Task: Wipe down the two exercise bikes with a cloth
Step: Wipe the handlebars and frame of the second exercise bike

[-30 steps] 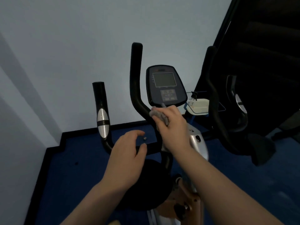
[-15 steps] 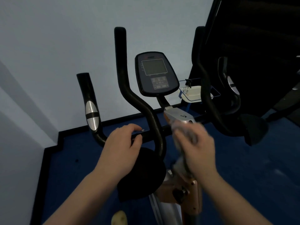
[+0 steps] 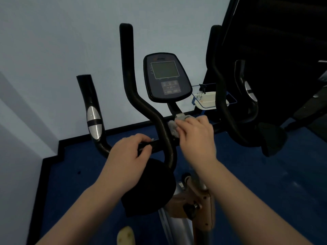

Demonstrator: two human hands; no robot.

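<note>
An exercise bike stands right in front of me, with black handlebars [image 3: 136, 103] and a dark console [image 3: 166, 76] on a stem. My left hand [image 3: 127, 156] is wrapped around the horizontal crossbar left of centre. My right hand [image 3: 196, 137] presses a crumpled grey cloth [image 3: 174, 129] against the silver top of the bike's post, just under the console stem. The hand covers most of the cloth. A black pad [image 3: 148, 188] hangs below the bar. Only one bike is recognisable in view.
A pale wall runs close behind the bike, above blue floor [image 3: 265, 183] with black skirting. A white tray in a blue wire holder [image 3: 208, 101] sits right of the console. A large dark machine [image 3: 276, 50] fills the right side. A yellowish object [image 3: 125, 236] lies at the bottom edge.
My right hand with the cloth went down the post half a second ago and is now back up under the console stem. My left hand closed on the crossbar and stays there.
</note>
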